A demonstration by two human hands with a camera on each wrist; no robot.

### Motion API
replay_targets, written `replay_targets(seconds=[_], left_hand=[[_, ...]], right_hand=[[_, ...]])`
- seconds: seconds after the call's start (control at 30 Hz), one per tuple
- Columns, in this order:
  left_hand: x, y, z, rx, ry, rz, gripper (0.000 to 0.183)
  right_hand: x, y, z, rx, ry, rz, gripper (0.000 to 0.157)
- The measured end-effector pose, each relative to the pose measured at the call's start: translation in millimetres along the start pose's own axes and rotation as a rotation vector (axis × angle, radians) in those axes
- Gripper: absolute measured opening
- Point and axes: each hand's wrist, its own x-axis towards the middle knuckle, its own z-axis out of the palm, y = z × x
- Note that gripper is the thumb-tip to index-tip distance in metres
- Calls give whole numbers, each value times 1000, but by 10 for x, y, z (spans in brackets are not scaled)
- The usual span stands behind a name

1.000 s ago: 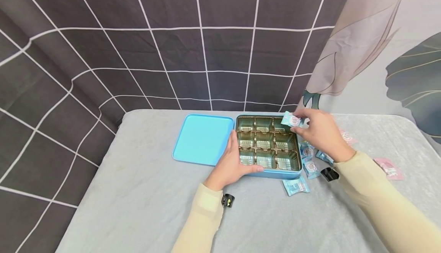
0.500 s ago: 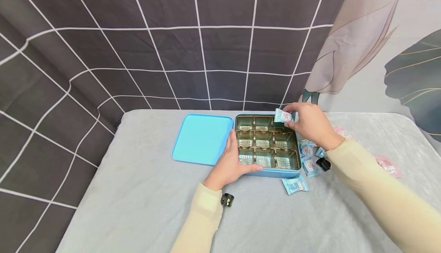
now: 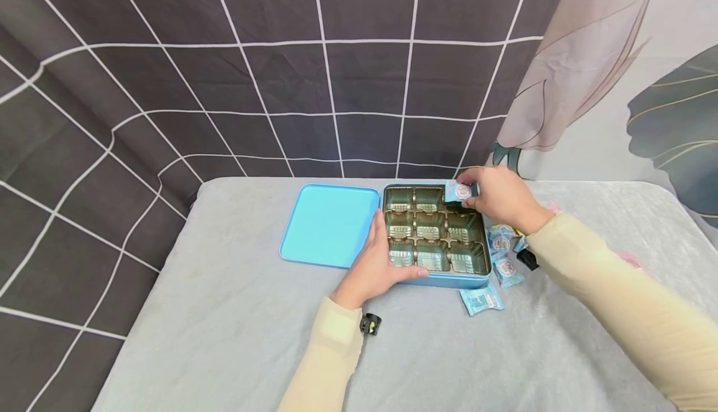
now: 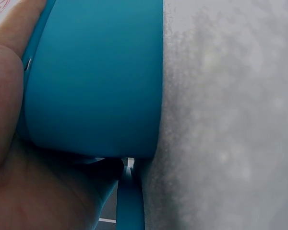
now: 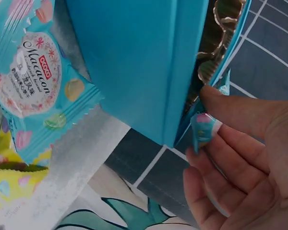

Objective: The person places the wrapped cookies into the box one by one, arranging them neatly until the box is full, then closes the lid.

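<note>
A blue rectangular tin (image 3: 449,281) with a gold tray of nine-style square compartments stands near the back of the table. My left hand (image 3: 374,268) rests against its near left corner, fingers straight along the left side and thumb along the front rim. Between thumb and fingers, my right hand (image 3: 499,195) pinches a blue wrapped macaron (image 3: 457,191) over the back right compartment. In the right wrist view that held macaron (image 5: 204,128) sits at the tin's edge, partly hidden by the thumb. The other compartments in view hold nothing.
A flat blue lid (image 3: 331,225) lies left of the tin. Several blue wrapped macarons, among them one in front (image 3: 481,300), lie around the tin's right side. A yellow packet (image 5: 19,191) shows there too. A dark checked curtain (image 3: 280,75) hangs behind the table.
My right hand has moved slightly left with the macaron and lowered it into the back right compartment's area. The left hand stays against the tin.
</note>
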Motion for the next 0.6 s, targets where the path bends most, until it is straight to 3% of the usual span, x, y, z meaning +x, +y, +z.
replay_targets(seconds=[0.2, 0.6], left_hand=[[1, 2, 4, 0, 4, 3, 138], [-3, 9, 1, -7, -4, 1, 138]], right_hand=[[7, -41, -17, -43, -55, -24, 40], [43, -66, 21, -79, -73, -41, 32]])
